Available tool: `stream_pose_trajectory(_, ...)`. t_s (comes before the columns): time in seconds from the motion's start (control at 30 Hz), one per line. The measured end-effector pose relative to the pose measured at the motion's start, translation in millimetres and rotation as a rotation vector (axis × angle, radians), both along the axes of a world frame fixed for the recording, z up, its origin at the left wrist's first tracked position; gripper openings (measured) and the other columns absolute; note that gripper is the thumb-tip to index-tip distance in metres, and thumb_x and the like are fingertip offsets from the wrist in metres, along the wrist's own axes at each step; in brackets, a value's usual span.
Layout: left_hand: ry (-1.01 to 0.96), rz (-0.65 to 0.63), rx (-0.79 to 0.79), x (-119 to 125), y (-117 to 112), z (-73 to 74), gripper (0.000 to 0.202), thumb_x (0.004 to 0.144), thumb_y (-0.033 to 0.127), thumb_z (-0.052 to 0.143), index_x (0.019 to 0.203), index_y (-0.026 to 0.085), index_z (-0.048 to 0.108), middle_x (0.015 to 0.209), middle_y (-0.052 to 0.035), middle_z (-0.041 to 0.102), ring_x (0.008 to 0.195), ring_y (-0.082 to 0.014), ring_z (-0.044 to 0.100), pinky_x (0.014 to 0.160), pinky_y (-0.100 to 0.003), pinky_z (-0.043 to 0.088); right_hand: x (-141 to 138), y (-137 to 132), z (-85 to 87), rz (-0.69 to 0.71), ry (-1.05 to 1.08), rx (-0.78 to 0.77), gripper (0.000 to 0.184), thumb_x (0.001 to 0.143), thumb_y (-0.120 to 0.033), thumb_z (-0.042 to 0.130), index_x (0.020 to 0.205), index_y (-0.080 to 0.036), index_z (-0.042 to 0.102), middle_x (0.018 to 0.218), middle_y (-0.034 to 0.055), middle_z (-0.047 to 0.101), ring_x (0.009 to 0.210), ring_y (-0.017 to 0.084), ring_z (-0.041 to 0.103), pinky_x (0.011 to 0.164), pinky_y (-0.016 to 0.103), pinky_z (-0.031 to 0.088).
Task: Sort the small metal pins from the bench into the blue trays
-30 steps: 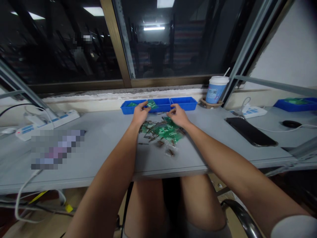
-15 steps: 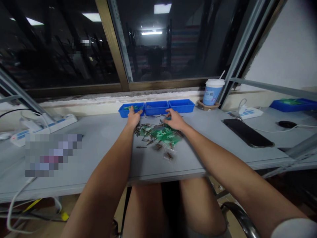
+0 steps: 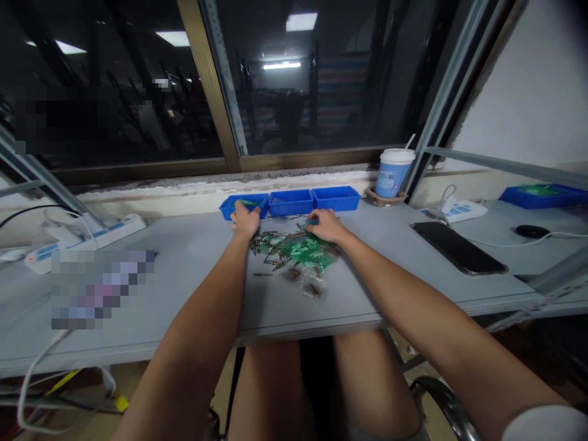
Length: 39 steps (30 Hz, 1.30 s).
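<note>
My left hand (image 3: 246,220) is at the left blue bin (image 3: 228,209), fingers bent in over its front wall. Some green material (image 3: 250,203) shows in that bin behind the fingers; what they hold is hidden. At the back right of the heap, my right hand (image 3: 329,225) has its thumb and fingers curled toward each other, and I cannot make out what lies between them. Between my forearms lies the heap of small metal shank pieces (image 3: 274,243) and green plastic packets (image 3: 305,250). Closer to me lie a clear bag with brown metal pieces (image 3: 314,290) and one loose metal piece (image 3: 263,275).
Two more blue bins, the middle one (image 3: 291,204) and the right one (image 3: 337,200), stand along the wall. A lidded cup (image 3: 394,174) sits right of them. A black phone (image 3: 459,247) lies at right. Power strips (image 3: 98,237) and cables are at both sides.
My left hand's fingers have drawn together at the left bin after being spread in it. My right hand's fingers have come down closer to its thumb at the heap.
</note>
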<state>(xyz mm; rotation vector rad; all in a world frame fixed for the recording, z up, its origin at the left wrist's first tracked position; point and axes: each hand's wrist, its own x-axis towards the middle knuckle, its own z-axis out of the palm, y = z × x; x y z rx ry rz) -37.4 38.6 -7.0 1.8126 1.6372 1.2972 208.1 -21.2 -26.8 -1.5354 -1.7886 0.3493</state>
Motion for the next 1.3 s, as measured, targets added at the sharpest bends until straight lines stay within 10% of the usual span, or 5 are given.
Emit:
stream_pose_trajectory(0.17, 0.093, 0.212, -0.115, 10, -15, 11.3, 0.066, 0.073, 0.036, 0.072, 0.133, 0.017, 0.051, 0.161, -0.02, 0.016, 0.142, -0.0484, 0.019, 0.111, -0.066, 0.017, 4, 2, 0.9, -0.013, -0.007, -0.034, 0.025, 0.063, -0.025, 0.073, 0.087, -0.023, 0.067, 0.1, 0.0097, 0.068, 0.111, 0.033, 0.052, 0.097, 0.054, 0.041)
stream_pose_trajectory(0.4, 0.362, -0.121, -0.002, 34, -37, 9.1, 0.045, 0.077, 0.033, 0.066, 0.119, 0.02, 0.064, 0.147, -0.0168, 0.043, 0.137, -0.0428, 0.033, 0.111, -0.061, 0.024, 7, 1, 4.0, 0.022, -0.083, -0.141, 0.039, 0.053, -0.017, 0.075, 0.091, -0.023, 0.071, 0.105, 0.0127, 0.068, 0.113, 0.041, 0.052, 0.097, 0.058, 0.039)
stream_pose_trajectory(0.6, 0.517, -0.353, 0.067, 58, -53, 1.9, 0.036, 0.079, 0.03, 0.061, 0.113, 0.022, 0.068, 0.134, -0.0143, 0.058, 0.128, -0.0394, 0.044, 0.108, -0.058, 0.029, 9, -1, 0.8, 0.179, -0.023, 0.067, 0.056, 0.053, -0.009, 0.061, 0.108, -0.02, 0.069, 0.109, 0.0087, 0.068, 0.106, 0.029, 0.058, 0.099, 0.042, 0.043)
stream_pose_trajectory(0.97, 0.195, -0.522, 0.079, 63, -59, 10.0, 0.015, 0.077, 0.03, 0.062, 0.084, 0.019, 0.07, 0.087, -0.0039, 0.073, 0.084, -0.0232, 0.065, 0.084, -0.037, 0.05, 3, -2, 7.8, 0.248, 0.354, 0.092, 0.03, 0.057, -0.025, 0.071, 0.086, -0.018, 0.065, 0.077, -0.001, 0.065, 0.072, 0.017, 0.056, 0.072, 0.031, 0.048)
stream_pose_trajectory(1.3, 0.064, -0.44, 0.259, 66, -53, 8.6, 0.015, 0.069, 0.008, 0.066, 0.073, 0.021, 0.073, 0.106, -0.0062, 0.072, 0.103, -0.0224, 0.065, 0.101, -0.04, 0.047, -5, -8, 13.9, 0.251, 0.553, 0.143, 0.009, 0.058, -0.018, 0.068, 0.063, -0.02, 0.061, 0.101, 0.0057, 0.072, 0.097, 0.023, 0.066, 0.089, 0.039, 0.05)
